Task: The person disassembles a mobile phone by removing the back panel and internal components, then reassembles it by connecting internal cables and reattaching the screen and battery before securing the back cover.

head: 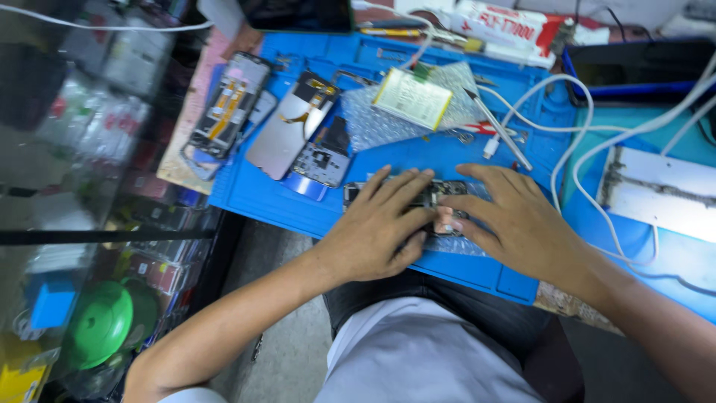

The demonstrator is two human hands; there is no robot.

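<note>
On the blue work mat [388, 160], near its front edge, both hands press flat, fingers spread, on an opened phone [436, 195]: left hand [377, 224] beside right hand [514, 220]. Uneven pressure could probably crack its exposed board. No container shows; a bubble-wrap sheet [373, 123] carries a flat battery [412, 98].

I see a bright blue work mat [388, 160] covering the desk, with white cables [574, 142] looping across it. The battery [412, 98] is pale cream with a green corner and lies on clear bubble wrap [373, 123]. A dark circuit board [432, 195] shows under my hands, and a green round lid [97, 325] sits low left.
</note>
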